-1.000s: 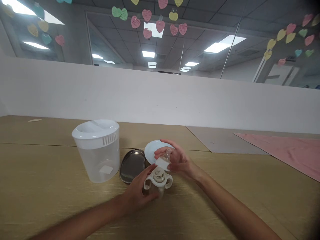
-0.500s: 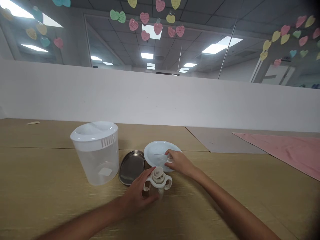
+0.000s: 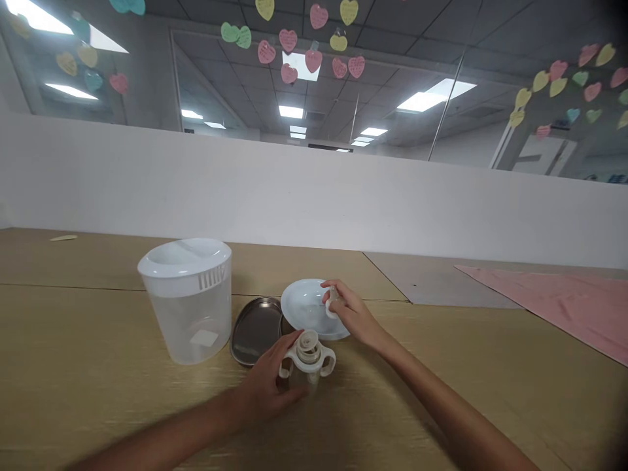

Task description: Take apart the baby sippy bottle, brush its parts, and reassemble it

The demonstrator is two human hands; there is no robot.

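My left hand is wrapped round the left side of a clear baby bottle with two white handles. Its neck is uncapped, and a pale round insert sits in the opening. Over a white bowl, my right hand pinches a small bottle nipple, clear on top with a white ring below. The nipple is raised off the bowl and tilted. Just left of the bowl lies a kidney-shaped metal tray, partly hidden by my left hand.
A translucent bucket-like container with a white lid stands left of the tray. A pink cloth lies on the grey board at the right. A thin flat piece rests at the far left. Behind the table runs a white wall below glass.
My right hand has turned and lifted the nipple, so its white ring now shows. My left hand stays on the bottle. The bowl has shifted slightly.
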